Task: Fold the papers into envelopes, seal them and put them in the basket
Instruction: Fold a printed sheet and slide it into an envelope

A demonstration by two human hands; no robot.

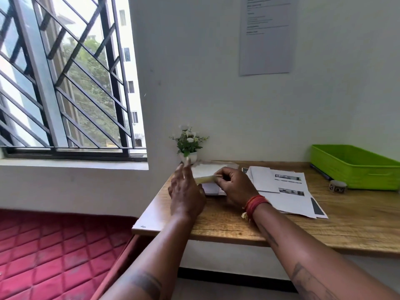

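We see wooden table (281,230) against white wall, left end beside window sill. We note on it: small potted plant (188,146) at back left corner; folded white paper (207,169) just in front of pot; printed sheets (290,191) spread mid-table, overlapping; small round roll (337,186) right of sheets, just beside green basket (355,169) at back right; dark pen (320,172) touching basket's left base.
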